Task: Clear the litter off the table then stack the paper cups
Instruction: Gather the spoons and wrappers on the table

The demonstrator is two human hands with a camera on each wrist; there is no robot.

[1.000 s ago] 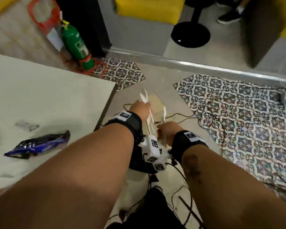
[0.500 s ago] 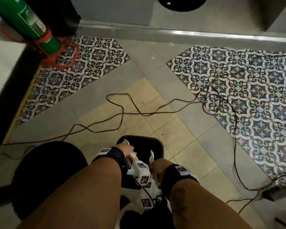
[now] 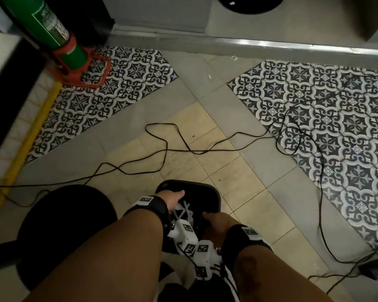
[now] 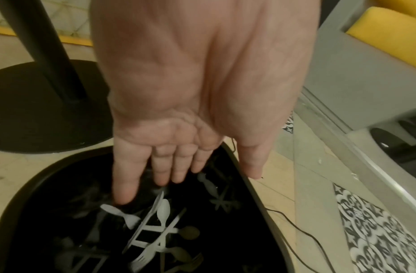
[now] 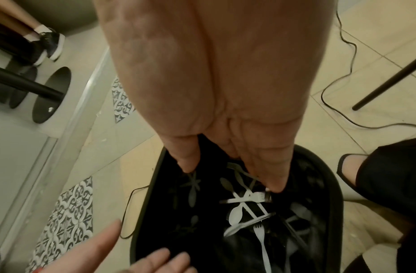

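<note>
Both the left hand (image 3: 174, 199) and right hand (image 3: 214, 221) hang over a rounded black bin (image 3: 216, 198) on the tiled floor (image 3: 260, 182), fingers straight, each grip slack and empty. White plastic forks and spoons (image 4: 153, 229) lie crisscrossed inside the bin.

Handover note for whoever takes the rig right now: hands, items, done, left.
Left hand: open, fingers straight, over the black bin, holding nothing.
Right hand: open over the same bin, empty.
White plastic cutlery lies loose inside the bin.
Done: that cutlery is binned.
Left: table and paper cups are out of view now, so go back and check for remaining litter, then stack the cups.
</note>
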